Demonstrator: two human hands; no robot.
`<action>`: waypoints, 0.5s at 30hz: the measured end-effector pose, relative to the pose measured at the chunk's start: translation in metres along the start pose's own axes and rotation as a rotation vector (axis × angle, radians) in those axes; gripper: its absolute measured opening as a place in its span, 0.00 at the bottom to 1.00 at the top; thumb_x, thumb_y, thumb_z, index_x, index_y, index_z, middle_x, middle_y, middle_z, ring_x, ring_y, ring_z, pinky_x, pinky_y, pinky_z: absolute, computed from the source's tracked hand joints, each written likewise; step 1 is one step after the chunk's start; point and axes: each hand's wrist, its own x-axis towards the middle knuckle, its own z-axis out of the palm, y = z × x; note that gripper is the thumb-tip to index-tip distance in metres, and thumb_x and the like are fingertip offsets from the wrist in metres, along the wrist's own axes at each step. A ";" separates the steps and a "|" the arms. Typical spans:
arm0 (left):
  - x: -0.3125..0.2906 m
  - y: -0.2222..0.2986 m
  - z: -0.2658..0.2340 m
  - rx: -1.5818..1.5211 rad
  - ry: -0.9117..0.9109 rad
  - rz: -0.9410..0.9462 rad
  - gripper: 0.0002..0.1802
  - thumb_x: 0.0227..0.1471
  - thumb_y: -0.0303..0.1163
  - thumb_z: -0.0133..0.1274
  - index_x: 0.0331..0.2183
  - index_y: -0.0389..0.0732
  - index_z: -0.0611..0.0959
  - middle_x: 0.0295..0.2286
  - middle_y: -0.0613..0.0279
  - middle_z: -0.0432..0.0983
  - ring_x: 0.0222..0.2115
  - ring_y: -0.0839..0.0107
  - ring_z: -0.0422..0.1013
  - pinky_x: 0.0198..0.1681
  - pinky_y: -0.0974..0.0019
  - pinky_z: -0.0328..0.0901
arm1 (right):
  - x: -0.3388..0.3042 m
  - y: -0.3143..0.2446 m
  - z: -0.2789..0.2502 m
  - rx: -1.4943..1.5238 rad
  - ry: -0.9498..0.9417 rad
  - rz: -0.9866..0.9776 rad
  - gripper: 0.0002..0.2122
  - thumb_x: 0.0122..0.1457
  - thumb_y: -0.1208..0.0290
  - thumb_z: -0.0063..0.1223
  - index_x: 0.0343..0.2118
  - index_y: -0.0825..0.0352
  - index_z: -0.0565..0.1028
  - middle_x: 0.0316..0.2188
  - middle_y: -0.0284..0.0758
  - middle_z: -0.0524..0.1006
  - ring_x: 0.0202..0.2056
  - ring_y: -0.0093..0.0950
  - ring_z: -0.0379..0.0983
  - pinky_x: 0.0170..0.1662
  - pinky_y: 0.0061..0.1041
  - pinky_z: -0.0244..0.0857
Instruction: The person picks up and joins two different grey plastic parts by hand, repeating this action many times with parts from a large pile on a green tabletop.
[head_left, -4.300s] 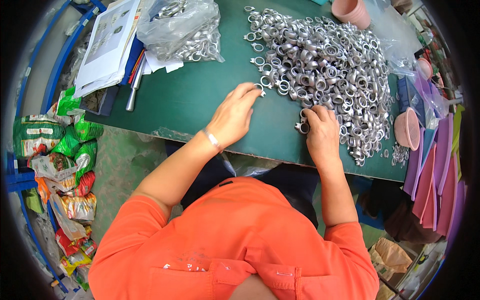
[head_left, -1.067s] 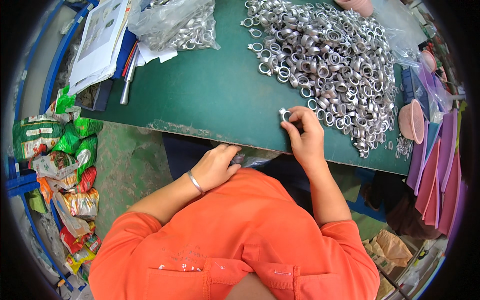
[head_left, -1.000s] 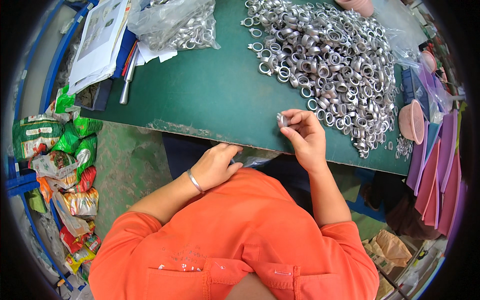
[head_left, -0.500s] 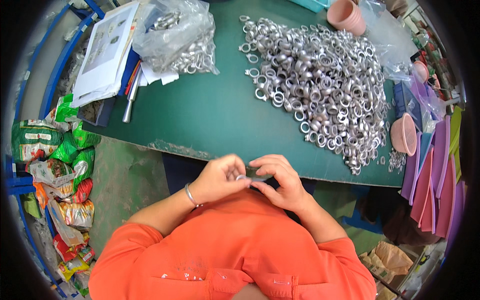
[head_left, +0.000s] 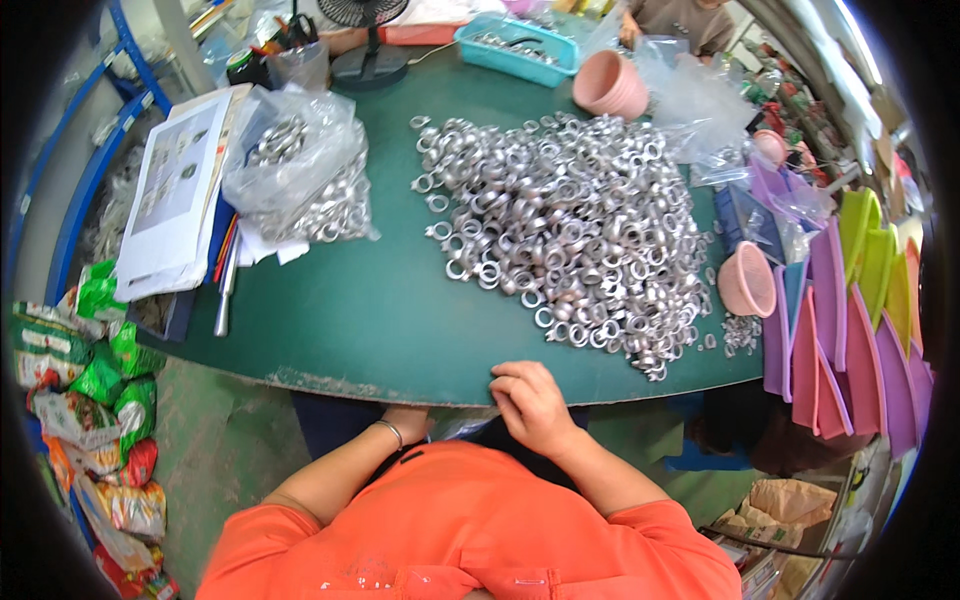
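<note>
My right hand [head_left: 537, 408] is at the front edge of the green table [head_left: 330, 300], its fingers curled in and pressed together. Whether anything is inside them I cannot make out. Lower and to the left, my left hand [head_left: 408, 420], with a bracelet on its wrist, reaches under the table edge by my lap, and its fingers are hidden. A wide heap of small silver metal rings [head_left: 570, 230], each with little lugs, covers the table ahead of my right hand. At the left lies a clear plastic bag [head_left: 300, 170] filled with similar metal parts.
Papers [head_left: 175, 190] and a pen-like metal tool [head_left: 227, 295] lie at the left. Farther back stand a black fan [head_left: 370, 60], a blue tray [head_left: 515, 62] and pink cups [head_left: 610, 85]. Pink and purple plastic bins [head_left: 825, 330] crowd the right; another person [head_left: 685, 22] sits across.
My hands, together before with a small ring between them, have parted. The left dropped below the table edge; the right stays at the edge. The view has tilted up and shows more of the table's back.
</note>
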 end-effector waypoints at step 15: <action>0.053 -0.036 0.088 -0.010 -0.609 -0.081 0.24 0.48 0.49 0.49 0.37 0.40 0.84 0.41 0.46 0.76 0.42 0.52 0.73 0.48 0.58 0.64 | -0.125 0.123 0.052 -0.204 -0.502 0.518 0.16 0.54 0.63 0.52 0.42 0.66 0.74 0.42 0.49 0.74 0.42 0.43 0.73 0.45 0.37 0.67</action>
